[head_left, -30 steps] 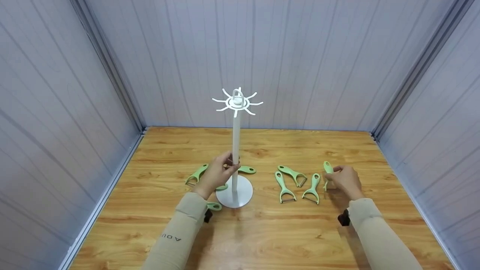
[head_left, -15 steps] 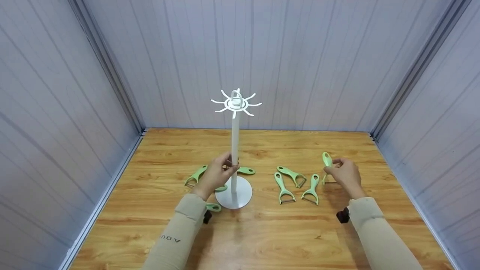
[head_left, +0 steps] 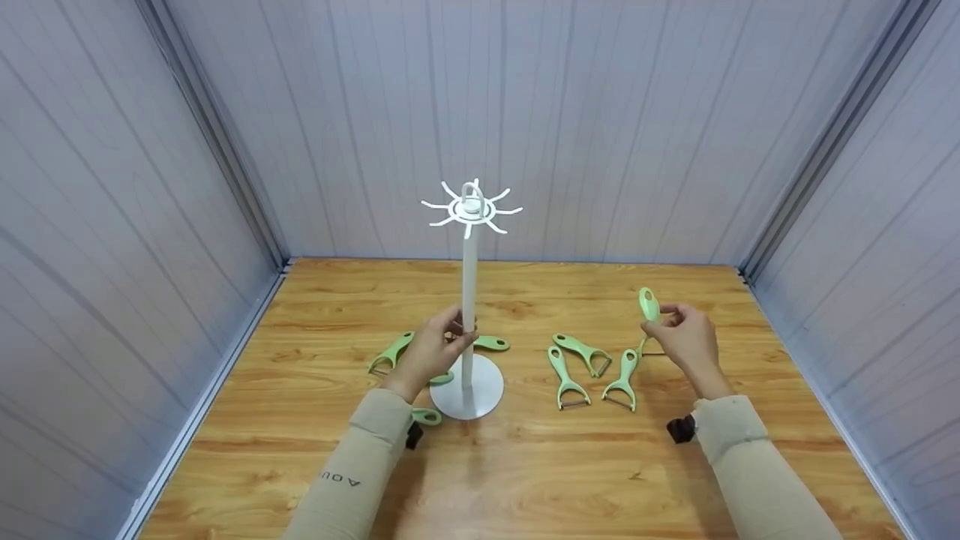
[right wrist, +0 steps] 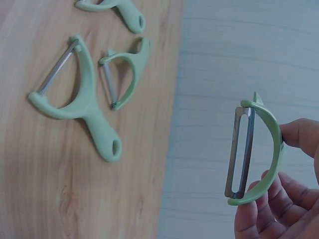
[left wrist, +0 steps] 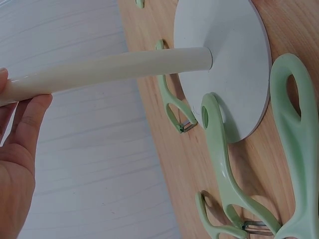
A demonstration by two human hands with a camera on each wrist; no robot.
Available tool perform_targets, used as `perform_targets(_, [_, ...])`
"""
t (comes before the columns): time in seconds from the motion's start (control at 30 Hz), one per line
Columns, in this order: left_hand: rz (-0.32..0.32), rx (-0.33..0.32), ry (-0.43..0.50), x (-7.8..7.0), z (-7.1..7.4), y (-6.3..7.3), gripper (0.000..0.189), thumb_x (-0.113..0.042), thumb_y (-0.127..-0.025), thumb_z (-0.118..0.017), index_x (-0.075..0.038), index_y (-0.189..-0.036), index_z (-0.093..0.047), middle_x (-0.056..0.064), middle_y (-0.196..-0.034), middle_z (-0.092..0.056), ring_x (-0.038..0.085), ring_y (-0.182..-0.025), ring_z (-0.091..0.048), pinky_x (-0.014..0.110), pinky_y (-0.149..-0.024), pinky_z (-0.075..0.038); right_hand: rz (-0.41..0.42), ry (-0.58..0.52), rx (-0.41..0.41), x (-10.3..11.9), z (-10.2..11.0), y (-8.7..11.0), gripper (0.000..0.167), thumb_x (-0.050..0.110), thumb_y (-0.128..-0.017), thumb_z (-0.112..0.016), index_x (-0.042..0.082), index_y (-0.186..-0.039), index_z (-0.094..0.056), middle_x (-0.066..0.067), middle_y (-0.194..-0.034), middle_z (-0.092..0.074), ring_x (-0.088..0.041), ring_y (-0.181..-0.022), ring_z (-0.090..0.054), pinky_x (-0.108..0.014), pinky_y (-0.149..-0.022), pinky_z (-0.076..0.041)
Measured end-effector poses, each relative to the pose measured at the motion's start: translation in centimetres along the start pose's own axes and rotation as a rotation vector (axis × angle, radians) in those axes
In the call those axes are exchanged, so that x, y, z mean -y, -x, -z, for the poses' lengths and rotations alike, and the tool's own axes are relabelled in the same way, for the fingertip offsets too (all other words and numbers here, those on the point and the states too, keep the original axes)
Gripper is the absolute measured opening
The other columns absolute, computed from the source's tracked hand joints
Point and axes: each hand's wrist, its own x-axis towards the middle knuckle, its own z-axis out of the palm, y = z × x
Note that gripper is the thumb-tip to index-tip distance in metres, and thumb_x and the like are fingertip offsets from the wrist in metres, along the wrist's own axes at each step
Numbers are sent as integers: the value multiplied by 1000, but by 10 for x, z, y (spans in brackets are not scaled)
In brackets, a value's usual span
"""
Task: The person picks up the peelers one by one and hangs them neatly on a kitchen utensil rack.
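Note:
A white stand with a ring of curved hooks at its top (head_left: 471,209) rises from a round base (head_left: 487,386). My left hand (head_left: 433,350) grips its pole (left wrist: 114,68) partway up; no peeler hangs on the hooks. In my right hand (head_left: 688,341), thumb and fingers pinch a green peeler (head_left: 649,305), raised above the table with its holed handle end up. Its slotted metal blade (right wrist: 240,152) faces the camera in the right wrist view. To the left of that hand lie three more green peelers, the nearest peeler (head_left: 622,379) with its blade toward me.
Several green peelers lie around the base, among them a peeler (head_left: 392,352) on the left and a peeler (head_left: 491,343) behind the pole. My left hand and sleeve partly hide some. Pale panel walls (head_left: 510,112) enclose the wooden table (head_left: 570,480) at the back and sides.
My right hand has lifted the peeler off the table, moving it up and slightly left. The left hand keeps its grip on the pole.

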Motion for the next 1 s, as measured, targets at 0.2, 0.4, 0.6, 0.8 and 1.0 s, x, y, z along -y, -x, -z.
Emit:
perform_targets(0.2, [-13, -1, -10, 0, 0, 0, 11, -4, -104, -72, -4, -114, -69, 14, -106, -74, 28, -100, -73, 46, -89, -65, 32, -28, -32, 15, -1, 5, 46, 26, -97, -80, -1, -133, -70, -1, -91, -67, -16, -78, -60, -28, -70, -51])
perform_targets(0.4, [-30, 4, -14, 0, 0, 1, 12, -6, -105, -72, -2, -115, -69, 17, -107, -74, 30, -101, -74, 47, -89, -65, 66, -48, -45, 29, -3, 10, 44, 25, -97, -81, -1, -131, -71, -2, -91, -67, -16, -80, -61, -26, -69, -50])
perform_targets(0.6, [-28, 12, -5, 0, 0, 0, 13, -8, -105, -73, -4, -116, -70, 16, -109, -75, 30, -102, -74, 47, -90, -66, 111, -83, -86, 41, -8, 14, 39, 19, -96, -81, -1, -129, -72, -2, -87, -65, -17, -77, -60, -23, -67, -49])
perform_targets(0.8, [-37, 14, -14, 1, 1, 0, 12, -12, -105, -73, -6, -115, -70, 14, -109, -76, 30, -103, -75, 47, -91, -66, 146, -115, -117, 55, -11, 18, 39, 18, -96, -82, -1, -128, -73, -2, -86, -65, -15, -77, -61, -20, -69, -50])
perform_targets(1.0, [-40, 8, -12, 4, 0, 0, 10, -12, -106, -73, -7, -114, -70, 13, -108, -76, 29, -103, -75, 46, -91, -66, 197, -147, -101, 72, -13, 25, 39, 18, -96, -83, -1, -129, -72, -4, -87, -66, -15, -77, -61, -20, -69, -50])
